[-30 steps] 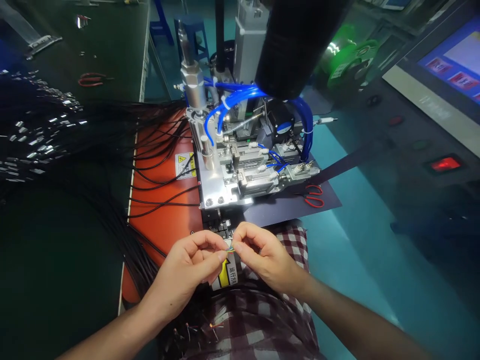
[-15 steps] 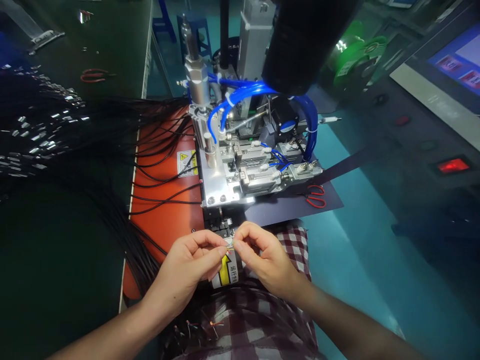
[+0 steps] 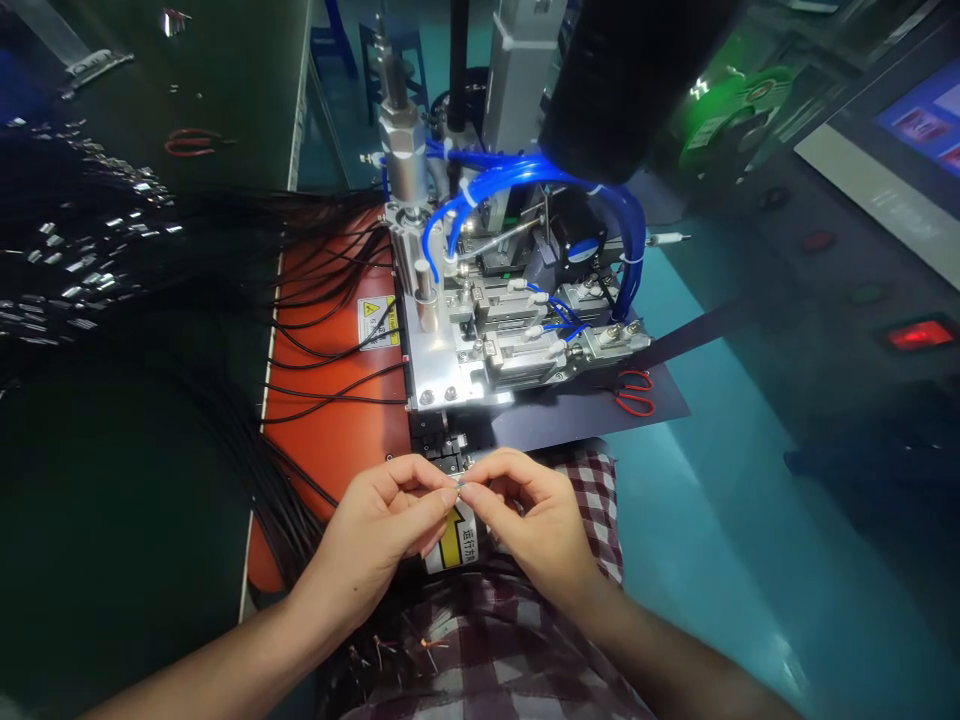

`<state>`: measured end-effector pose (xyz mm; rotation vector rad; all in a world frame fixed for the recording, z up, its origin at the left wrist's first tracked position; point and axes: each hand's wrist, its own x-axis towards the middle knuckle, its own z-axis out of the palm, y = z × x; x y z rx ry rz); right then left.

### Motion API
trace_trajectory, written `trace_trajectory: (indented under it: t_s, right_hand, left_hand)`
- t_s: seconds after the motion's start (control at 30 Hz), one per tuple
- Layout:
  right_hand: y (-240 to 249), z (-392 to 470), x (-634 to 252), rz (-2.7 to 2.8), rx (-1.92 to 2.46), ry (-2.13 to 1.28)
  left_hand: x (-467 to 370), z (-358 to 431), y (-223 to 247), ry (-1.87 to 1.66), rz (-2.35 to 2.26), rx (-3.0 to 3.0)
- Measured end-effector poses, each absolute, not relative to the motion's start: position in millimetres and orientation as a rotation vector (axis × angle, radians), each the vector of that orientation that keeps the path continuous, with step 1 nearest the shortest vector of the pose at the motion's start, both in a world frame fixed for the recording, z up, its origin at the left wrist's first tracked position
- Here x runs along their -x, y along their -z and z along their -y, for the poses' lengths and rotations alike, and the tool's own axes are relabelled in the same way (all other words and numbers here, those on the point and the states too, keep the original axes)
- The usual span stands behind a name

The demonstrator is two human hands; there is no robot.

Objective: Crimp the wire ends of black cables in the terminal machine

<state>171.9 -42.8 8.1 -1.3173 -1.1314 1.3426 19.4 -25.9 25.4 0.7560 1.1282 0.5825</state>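
Note:
My left hand (image 3: 394,520) and my right hand (image 3: 529,515) meet fingertip to fingertip, low in front of a metal machine (image 3: 517,330). Each is closed in a pinch. Between the fingertips shows a bit of thin wires (image 3: 458,490), mostly hidden by the fingers. Right below them is a label (image 3: 451,545) with a yellow arrow. Just beyond my fingers sits a small black fixture (image 3: 442,445) at the machine's front. Several cable ends with bared coloured wires (image 3: 427,645) lie on the checked cloth (image 3: 517,640) below my wrists.
Black cables (image 3: 330,405) run across an orange surface (image 3: 330,440) to the machine. A bundle with shiny metal ends (image 3: 67,240) covers the left table. Red-handled scissors (image 3: 636,393) lie right of the machine; red-handled pliers (image 3: 191,142) lie at upper left. A control panel (image 3: 862,240) stands at right.
My fingertips have come closer together, so less of the thin wires shows between them. The view has shifted slightly; the machine stays as it was.

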Motion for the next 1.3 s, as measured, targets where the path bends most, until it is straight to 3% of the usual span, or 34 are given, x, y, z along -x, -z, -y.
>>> trace_trajectory:
  t_s: [0.4, 0.57, 0.83, 1.3]
  right_hand:
    - [-6, 47, -163, 0.975, 1.323, -1.604]
    - [-10, 50, -174, 1.313, 1.346, -1.336]
    - [6, 22, -188, 1.137, 1.308, -1.566]
    - [18, -5, -188, 1.090, 1.398, -1.722]
  left_hand:
    - [-21, 32, -22, -0.738, -1.110, -0.862]
    - [-22, 30, -26, -0.729, -1.120, -1.008]
    - [-21, 12, -28, -0.594, -1.273, -1.851]
    - [5, 0, -4, -0.481, -1.217, -2.219]
